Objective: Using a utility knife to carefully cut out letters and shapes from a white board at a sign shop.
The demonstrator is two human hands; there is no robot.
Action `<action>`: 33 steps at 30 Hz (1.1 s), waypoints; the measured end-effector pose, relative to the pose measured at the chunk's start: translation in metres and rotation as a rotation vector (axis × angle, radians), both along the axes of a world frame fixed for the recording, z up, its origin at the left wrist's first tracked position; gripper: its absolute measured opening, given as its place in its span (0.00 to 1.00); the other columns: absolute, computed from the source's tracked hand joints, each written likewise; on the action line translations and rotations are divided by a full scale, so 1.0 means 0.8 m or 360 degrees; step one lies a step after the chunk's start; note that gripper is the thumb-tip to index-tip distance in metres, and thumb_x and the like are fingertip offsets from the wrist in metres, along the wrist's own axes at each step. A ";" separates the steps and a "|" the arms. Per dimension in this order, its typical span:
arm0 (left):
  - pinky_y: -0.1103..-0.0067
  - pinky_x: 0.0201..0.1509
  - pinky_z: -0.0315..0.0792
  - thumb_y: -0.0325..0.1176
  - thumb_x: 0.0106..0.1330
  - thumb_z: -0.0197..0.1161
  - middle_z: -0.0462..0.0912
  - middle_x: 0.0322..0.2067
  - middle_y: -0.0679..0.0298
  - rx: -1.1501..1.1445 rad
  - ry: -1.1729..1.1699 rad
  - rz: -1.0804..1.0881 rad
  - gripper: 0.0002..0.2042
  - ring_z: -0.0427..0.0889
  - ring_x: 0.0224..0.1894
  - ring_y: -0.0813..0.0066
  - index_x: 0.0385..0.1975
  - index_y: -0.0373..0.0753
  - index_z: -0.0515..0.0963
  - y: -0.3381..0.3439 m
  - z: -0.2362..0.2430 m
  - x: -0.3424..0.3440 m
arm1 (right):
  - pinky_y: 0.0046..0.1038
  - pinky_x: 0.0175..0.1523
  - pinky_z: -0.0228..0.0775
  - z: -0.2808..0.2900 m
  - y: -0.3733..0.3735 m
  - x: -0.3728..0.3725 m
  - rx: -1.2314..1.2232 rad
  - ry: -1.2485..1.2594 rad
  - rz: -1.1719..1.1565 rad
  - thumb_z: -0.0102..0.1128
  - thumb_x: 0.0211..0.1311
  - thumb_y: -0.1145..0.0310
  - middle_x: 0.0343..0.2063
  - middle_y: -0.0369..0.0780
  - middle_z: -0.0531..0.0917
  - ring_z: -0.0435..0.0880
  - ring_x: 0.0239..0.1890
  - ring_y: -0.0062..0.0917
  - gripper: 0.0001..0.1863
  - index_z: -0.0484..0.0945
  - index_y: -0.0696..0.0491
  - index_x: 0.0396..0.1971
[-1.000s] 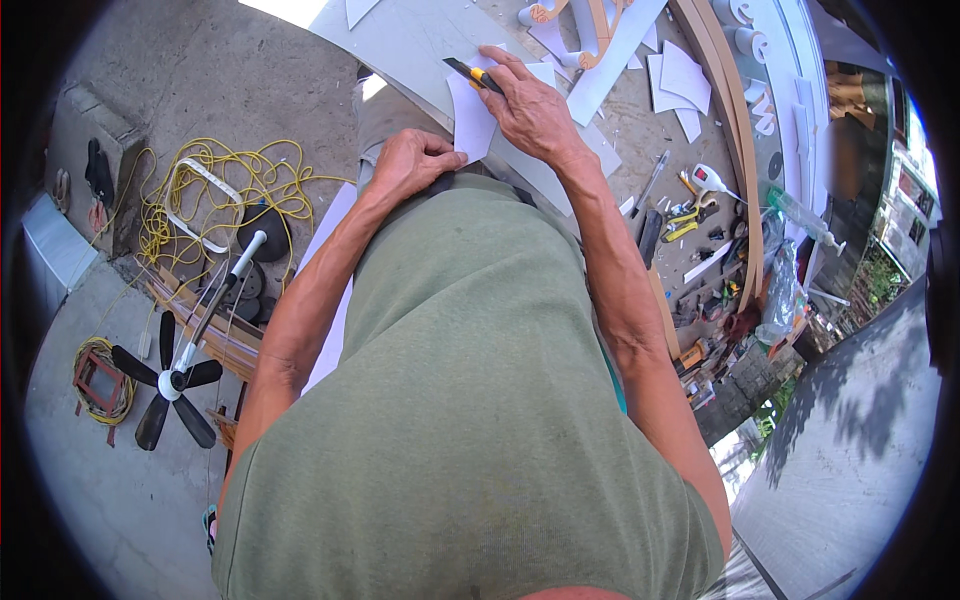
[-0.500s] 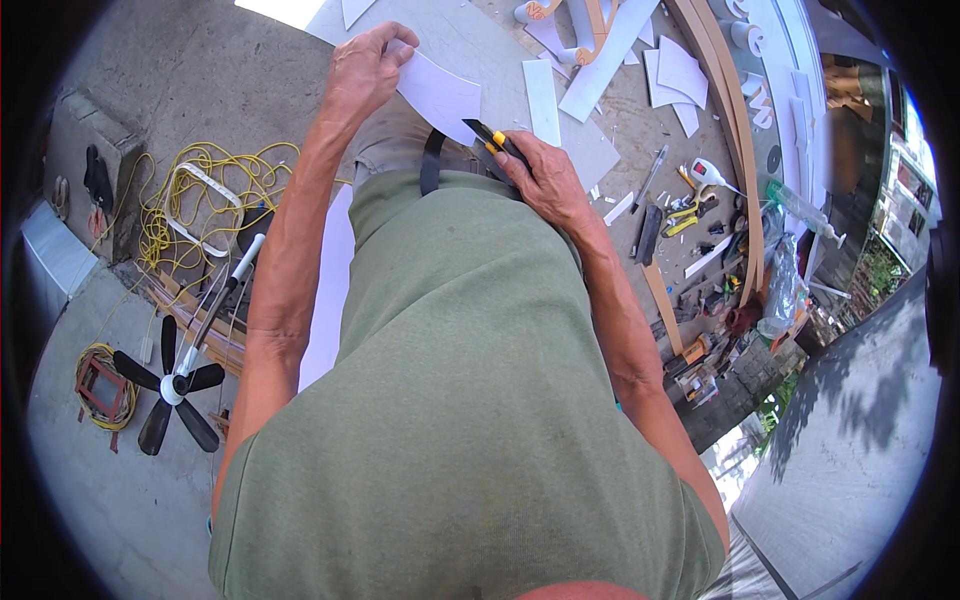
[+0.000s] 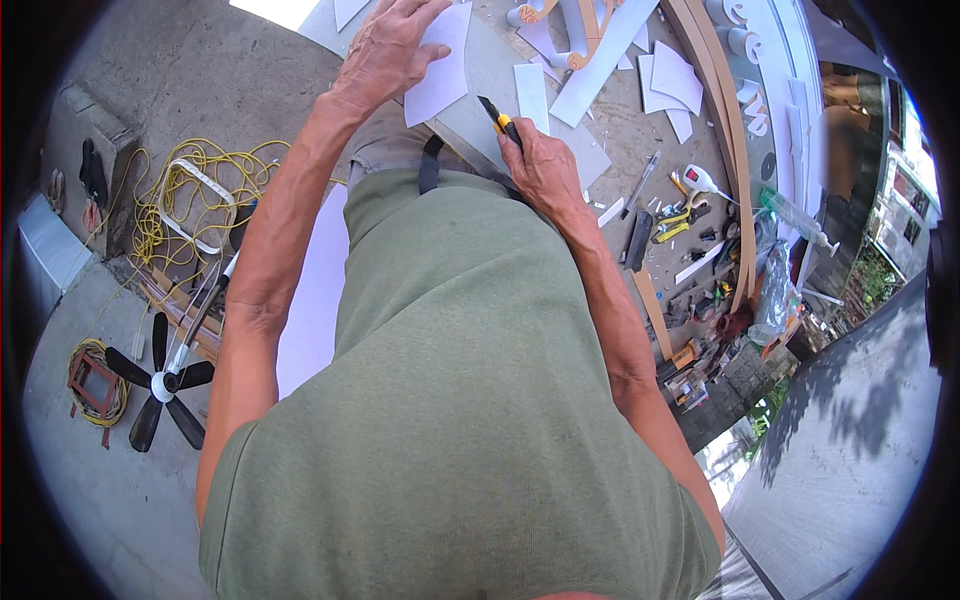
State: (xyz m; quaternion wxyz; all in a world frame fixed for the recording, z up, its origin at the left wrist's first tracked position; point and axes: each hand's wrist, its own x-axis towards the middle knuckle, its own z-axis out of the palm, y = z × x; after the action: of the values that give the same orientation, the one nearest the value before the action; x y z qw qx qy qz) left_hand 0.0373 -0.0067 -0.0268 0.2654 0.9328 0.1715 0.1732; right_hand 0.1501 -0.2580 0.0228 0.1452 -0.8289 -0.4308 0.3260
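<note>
Head view. Left hand [image 3: 395,50]: fingers and thumb spread apart over a curved-edge white sheet [image 3: 440,80]; how hard they press, can't tell. The sheet sits just right of and under that hand, over a grey board [image 3: 492,62]. Right hand [image 3: 545,170]: fist closed round a yellow-and-black knife [image 3: 503,122], dark tip up and left, toward the sheet but apart from it.

Handling, my judgement: left fingertips belong well back from any edge the blade works along; sheet backed by the board, not hanging over the board's near edge; knife grip firm, wrist low, light even strokes. Tip should point away from the left hand whenever it's idle.

White strip [image 3: 532,95] just beyond the right hand; long pale strip [image 3: 605,60] farther past it, up and right. Offcuts [image 3: 675,78] well right of the right hand on the counter [image 3: 645,130]. Yellow-handled pliers [image 3: 675,222] lower right of it.

Containers: clear plastic bag [image 3: 775,305], well right and below the right hand, crumpled, contents can't tell. Clear tube [image 3: 800,217] with a green end above the bag; contents unclear too.
</note>
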 end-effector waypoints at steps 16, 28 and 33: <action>0.55 0.78 0.45 0.65 0.57 0.67 0.61 0.76 0.76 0.0169 0.0246 0.0104 0.41 0.52 0.77 0.53 0.72 0.57 0.69 -0.072 -0.009 -0.058 | 0.47 0.34 0.74 -0.017 0.023 0.000 0.0060 -0.0093 0.0132 0.57 0.70 0.62 0.25 0.53 0.84 0.85 0.27 0.50 0.12 0.73 0.58 0.37; 0.52 0.80 0.39 0.67 0.57 0.65 0.60 0.76 0.78 0.0135 0.0156 0.0083 0.41 0.48 0.79 0.53 0.72 0.59 0.69 -0.069 -0.019 -0.058 | 0.47 0.33 0.74 -0.023 0.022 -0.003 0.0090 -0.0124 0.0120 0.58 0.70 0.62 0.23 0.52 0.84 0.85 0.26 0.49 0.13 0.72 0.57 0.35; 0.52 0.81 0.39 0.67 0.56 0.65 0.60 0.76 0.79 0.0139 0.0186 0.0084 0.42 0.48 0.79 0.54 0.72 0.59 0.68 -0.069 -0.020 -0.059 | 0.47 0.33 0.74 -0.019 0.024 -0.004 0.0079 -0.0118 0.0119 0.58 0.70 0.62 0.24 0.52 0.84 0.85 0.26 0.49 0.13 0.73 0.57 0.36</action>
State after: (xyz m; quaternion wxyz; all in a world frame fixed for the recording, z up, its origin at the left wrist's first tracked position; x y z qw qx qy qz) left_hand -0.0099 -0.0622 -0.0424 0.2094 0.9472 0.2036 0.1326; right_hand 0.1470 -0.2385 0.0075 0.1374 -0.8198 -0.4744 0.2897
